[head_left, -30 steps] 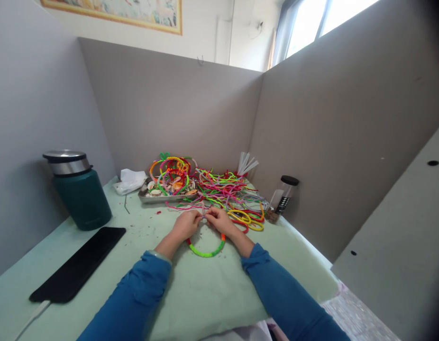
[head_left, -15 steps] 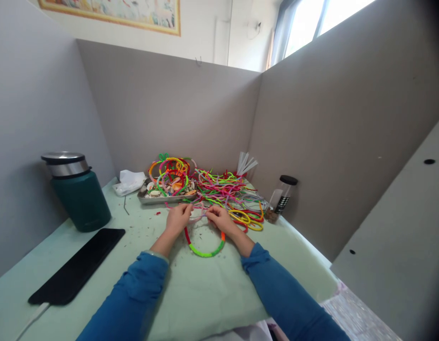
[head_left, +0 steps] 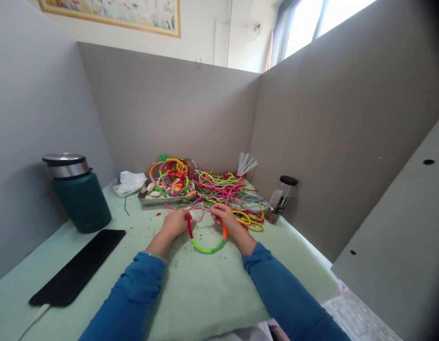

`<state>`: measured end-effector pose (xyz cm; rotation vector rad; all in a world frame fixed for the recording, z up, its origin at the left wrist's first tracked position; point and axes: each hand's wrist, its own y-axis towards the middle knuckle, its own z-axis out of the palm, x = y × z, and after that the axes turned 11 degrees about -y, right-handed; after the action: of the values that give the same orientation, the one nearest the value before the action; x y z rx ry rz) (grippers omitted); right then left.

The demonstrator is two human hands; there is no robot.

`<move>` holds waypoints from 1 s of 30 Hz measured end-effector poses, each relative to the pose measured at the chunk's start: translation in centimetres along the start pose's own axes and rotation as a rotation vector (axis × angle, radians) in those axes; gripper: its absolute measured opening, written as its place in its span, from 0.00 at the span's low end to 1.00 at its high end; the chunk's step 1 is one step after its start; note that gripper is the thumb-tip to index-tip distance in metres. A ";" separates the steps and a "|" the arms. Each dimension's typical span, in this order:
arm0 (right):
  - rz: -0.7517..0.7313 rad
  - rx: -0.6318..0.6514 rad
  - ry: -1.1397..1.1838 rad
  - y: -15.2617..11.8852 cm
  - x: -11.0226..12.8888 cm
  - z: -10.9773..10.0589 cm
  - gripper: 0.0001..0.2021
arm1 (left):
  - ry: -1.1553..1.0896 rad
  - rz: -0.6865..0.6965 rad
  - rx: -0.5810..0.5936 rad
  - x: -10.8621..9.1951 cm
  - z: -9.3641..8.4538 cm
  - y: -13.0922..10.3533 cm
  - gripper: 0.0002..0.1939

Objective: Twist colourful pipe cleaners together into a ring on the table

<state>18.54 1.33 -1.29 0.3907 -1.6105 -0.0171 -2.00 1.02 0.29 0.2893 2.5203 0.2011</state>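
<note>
Pale green, the cloth-covered bench spreads beneath the left hand and right hand. Ahead of them lies a heap of bright fuzzy stems; beyond the left hand, a metal tray holds shells and coloured loops. Between the hands is a multicoloured hoop, its green curve toward the wearer. The left hand pinches its red section; the right appears to pinch a thin lavender strand. Wrapping the hoop's far side seems the step in hand; next likely calls for steadying the hoop while drawing that strand snug.
</note>
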 end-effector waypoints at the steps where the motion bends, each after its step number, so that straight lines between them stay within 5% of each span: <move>1: 0.002 -0.005 -0.002 0.0 0.0 0.0 0.09 | 0.021 0.032 0.031 -0.1 0.1 -0.1 0.10; 4: -0.010 0.025 -0.036 0.0 -0.2 0.0 0.08 | 0.006 0.097 0.036 0.0 0.5 -0.2 0.05; 8: -0.019 0.126 -0.101 -0.3 -0.2 0.3 0.08 | -0.125 0.044 -0.144 0.3 0.9 0.2 0.02; 12: -0.029 0.167 -0.226 -0.6 0.0 0.8 0.09 | -0.571 -0.013 -0.228 0.1 0.9 0.7 0.03; 20: -0.199 0.074 -0.403 -0.3 -0.3 0.7 0.09 | -1.658 0.069 -0.007 -1.7 0.0 -0.1 0.21; 30: -0.268 0.261 -0.399 -0.5 -0.5 1.5 0.11 | -1.850 0.040 0.069 -2.9 1.3 -0.4 0.25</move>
<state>17.23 0.63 -2.04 0.8462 -1.9479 -0.0937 1.00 0.02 0.76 0.3092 0.6862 -0.1320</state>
